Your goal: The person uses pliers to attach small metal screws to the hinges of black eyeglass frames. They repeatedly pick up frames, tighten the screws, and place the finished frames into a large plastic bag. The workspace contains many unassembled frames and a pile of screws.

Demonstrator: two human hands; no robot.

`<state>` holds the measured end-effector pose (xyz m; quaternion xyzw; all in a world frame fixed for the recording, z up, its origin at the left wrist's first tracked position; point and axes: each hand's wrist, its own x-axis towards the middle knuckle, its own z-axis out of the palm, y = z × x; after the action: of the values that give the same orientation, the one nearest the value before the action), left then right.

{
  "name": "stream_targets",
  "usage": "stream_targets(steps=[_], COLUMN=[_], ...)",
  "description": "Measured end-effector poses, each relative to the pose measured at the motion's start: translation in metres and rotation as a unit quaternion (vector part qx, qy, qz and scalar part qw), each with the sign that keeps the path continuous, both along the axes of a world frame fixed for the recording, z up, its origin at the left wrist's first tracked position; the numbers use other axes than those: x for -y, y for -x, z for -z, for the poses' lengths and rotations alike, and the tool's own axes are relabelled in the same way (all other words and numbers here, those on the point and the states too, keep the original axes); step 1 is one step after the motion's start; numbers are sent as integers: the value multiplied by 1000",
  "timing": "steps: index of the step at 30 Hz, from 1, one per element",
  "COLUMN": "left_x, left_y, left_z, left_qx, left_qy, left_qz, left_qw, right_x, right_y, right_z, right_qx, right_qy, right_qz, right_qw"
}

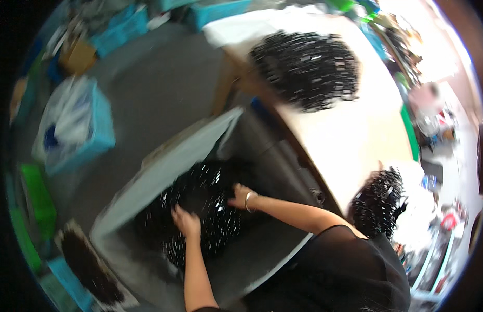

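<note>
A heap of small glossy black pieces (213, 226) lies inside a large grey container with a pale rim (168, 179), low in front of me. On the heap's left side rests my left hand (187, 222), its fingers spread over the pieces. My right hand (241, 196), with a pale bangle at the wrist, touches the heap's right side; its thumb and fingers look apart. Motion blur hides the fingertips, and the pieces' exact kind cannot be made out.
Right of the container stands a pale-topped table (335, 145). It bears a big mound of black pieces (306, 70) and a smaller black clump (379, 203) near my right arm. On the floor at left are a blue crate (101, 122) with plastic bags and a green bin (38, 200).
</note>
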<state>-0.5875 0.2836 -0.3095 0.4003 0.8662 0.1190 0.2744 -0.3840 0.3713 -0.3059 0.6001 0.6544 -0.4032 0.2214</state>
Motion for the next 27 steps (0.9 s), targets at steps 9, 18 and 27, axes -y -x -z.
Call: stream_targets(steps=[9,18,27], left_x=[-169,-269,-276], left_y=[-199,-279,-288], left_z=[-226,-217,-224], left_qx=[139,25,51], left_qy=[-492,-453,-524], left_qz=[126,130,155], left_qw=[850,881,836], right_x=[-191,-278,-207], right_y=[-235,-311,-266], right_z=[-353,-247,-225], right_qx=[-293,-367,-551], right_qy=[-581,-328,-351], right_qz=[281,458,354], right_qw=[706,740,670])
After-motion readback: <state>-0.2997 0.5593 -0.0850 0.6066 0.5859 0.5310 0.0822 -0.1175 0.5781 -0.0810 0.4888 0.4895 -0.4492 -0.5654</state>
